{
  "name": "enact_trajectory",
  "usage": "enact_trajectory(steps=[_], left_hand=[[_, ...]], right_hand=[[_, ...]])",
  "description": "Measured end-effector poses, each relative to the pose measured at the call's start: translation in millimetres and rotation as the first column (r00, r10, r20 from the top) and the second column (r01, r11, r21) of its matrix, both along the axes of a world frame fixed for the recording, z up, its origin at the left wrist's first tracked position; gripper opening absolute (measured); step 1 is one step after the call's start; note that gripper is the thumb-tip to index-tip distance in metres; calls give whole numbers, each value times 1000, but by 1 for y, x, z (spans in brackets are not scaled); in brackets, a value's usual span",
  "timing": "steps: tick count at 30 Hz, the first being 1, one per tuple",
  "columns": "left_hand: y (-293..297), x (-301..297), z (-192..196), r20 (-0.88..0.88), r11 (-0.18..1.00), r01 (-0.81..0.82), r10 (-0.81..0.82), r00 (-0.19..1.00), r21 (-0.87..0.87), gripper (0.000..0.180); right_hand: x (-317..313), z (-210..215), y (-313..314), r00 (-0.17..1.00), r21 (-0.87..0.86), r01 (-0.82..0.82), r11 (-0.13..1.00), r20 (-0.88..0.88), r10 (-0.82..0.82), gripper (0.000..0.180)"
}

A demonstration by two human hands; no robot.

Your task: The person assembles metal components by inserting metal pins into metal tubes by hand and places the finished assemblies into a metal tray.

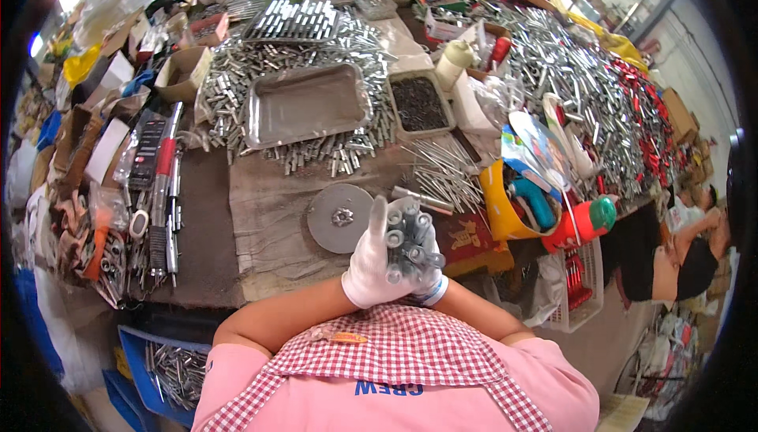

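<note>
Head view: cluttered brown worktable (260,219) in a workshop, both gloved hands' (395,254) grip closed around metal bolts (407,242).

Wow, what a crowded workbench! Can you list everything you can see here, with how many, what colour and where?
metal tubes: a handful, silver, held upright in both gloved hands
round disc: one, grey, on the table just beyond the hands
steel tray: one, silver, shallow, mid-table
loose metal parts: too many to count, silver, heaped around the tray
dark parts box: one, right of the tray
thin rods: a loose bundle, silver, right of centre
yellow bin: one, right table edge, holds a teal tool
white squeeze bottle: one, far right of the tray
other people: several, at the far end and right side
left hand: white glove, cupping the tubes
right hand: white glove, mostly hidden behind them
</note>
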State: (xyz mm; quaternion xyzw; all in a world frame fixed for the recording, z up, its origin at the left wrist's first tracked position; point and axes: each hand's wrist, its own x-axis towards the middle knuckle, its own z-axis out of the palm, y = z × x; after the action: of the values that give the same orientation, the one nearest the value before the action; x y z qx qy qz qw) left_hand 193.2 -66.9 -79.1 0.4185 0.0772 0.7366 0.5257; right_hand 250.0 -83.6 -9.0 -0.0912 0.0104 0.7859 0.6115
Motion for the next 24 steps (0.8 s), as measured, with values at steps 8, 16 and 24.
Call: enact_trajectory(steps=[8,16,24], left_hand=[[13,-38,101,-785,974,179,-1,619,139,109],[38,-39,98,-751,909,383,-137,646,165,118],[56,-31,149,-810,779,424,175,561,462,55]], right_hand=[[12,-8,-24,773,166,202,965,578,-261,39],[17,12,-15,745,163,161,973,627,-229,39],[31,-30,-16,41,543,-105,833,840,-541,50]])
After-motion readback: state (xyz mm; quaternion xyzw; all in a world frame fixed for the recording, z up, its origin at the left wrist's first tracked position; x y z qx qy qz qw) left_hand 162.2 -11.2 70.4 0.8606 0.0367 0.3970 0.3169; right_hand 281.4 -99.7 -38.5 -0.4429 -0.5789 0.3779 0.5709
